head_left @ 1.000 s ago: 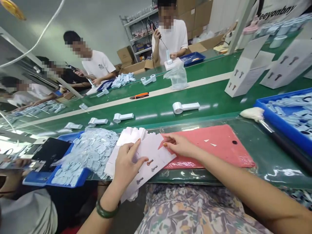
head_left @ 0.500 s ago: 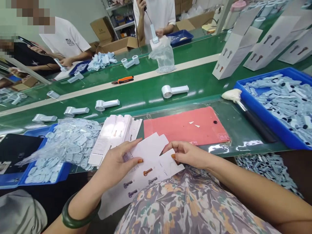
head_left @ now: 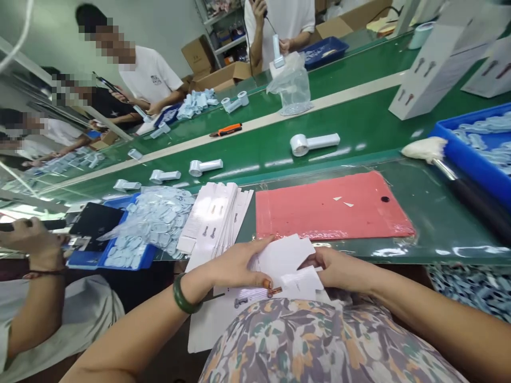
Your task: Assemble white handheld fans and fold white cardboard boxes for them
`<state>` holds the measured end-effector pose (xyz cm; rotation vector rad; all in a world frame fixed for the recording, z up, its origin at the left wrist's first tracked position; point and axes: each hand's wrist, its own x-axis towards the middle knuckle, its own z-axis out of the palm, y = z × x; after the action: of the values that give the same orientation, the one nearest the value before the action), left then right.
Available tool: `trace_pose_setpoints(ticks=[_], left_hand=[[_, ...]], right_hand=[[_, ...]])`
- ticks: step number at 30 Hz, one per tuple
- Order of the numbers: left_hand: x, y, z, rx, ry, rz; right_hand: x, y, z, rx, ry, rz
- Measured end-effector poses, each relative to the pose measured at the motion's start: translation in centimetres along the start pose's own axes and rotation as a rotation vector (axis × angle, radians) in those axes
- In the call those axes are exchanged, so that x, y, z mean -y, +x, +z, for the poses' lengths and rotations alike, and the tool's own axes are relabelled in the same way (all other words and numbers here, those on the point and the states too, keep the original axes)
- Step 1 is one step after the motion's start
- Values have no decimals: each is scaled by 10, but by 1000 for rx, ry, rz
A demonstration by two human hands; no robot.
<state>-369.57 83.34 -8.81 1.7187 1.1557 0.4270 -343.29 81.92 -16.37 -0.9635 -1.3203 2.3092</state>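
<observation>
A white printed carton (head_left: 289, 254) with loose end flaps lies against my floral top, over the table's near edge. My left hand (head_left: 239, 264) grips its left side, thumb on the printed face and fingers along the far edge. At the flaps on the right end, my right hand (head_left: 335, 268) holds the carton, its fingertips partly hidden behind the card. Beside my left hand, a stack of flat white cartons (head_left: 217, 213) rests on the table. Just beyond both hands lies a red mat (head_left: 319, 213) with two small white scraps on it.
A black-handled tool with a whitish head (head_left: 471, 175) lies right, beside a blue tray (head_left: 443, 130) of pale blue parts. Left is a bag of pale blue pieces (head_left: 159, 210). Handheld fans (head_left: 315, 143) lie on the green belt (head_left: 255, 154). Co-workers (head_left: 151, 80) work opposite; another person's hand (head_left: 32, 239) is left.
The view has swung left, showing more people there. My right hand's fingers have moved in behind the carton's flaps, and the carton has tilted so less of its printed face shows.
</observation>
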Motion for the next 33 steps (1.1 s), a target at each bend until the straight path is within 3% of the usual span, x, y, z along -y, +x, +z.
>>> trace_pose_setpoints(ticks=[4, 7, 10, 13, 15, 17, 19, 22, 24, 26, 29, 33], left_hand=[[-2, 2, 0, 107, 51, -12], [-13, 3, -7, 155, 94, -16], [-29, 1, -9, 182, 151, 21], [-38, -4, -1, 296, 29, 7], [-39, -7, 6, 298, -44, -11], [-37, -7, 8, 213, -43, -21], [-35, -5, 2, 59, -16, -19], [-34, 0, -12, -207, -21, 24], [-36, 5, -18, -269, -42, 83], [-39, 11, -18, -281, -12, 163], [-43, 20, -11, -331, 123, 301], [-49, 35, 0, -512, 352, 517]], right_hand=[[3, -1, 10, -2, 98, 116], [15, 0, 17, -66, 88, 28], [19, 8, 16, -143, -48, -82], [12, 17, 6, -186, -264, -62], [9, 18, -2, -156, -329, -1], [14, 14, -10, -161, -280, -8], [24, 5, -17, -270, -158, -171], [40, -10, -16, -629, -83, -704], [49, -15, -7, -805, -264, -1052], [55, -14, 6, -830, -542, -1311], [64, -8, 19, -798, -702, -1505], [75, 0, 15, -800, -394, -1474]])
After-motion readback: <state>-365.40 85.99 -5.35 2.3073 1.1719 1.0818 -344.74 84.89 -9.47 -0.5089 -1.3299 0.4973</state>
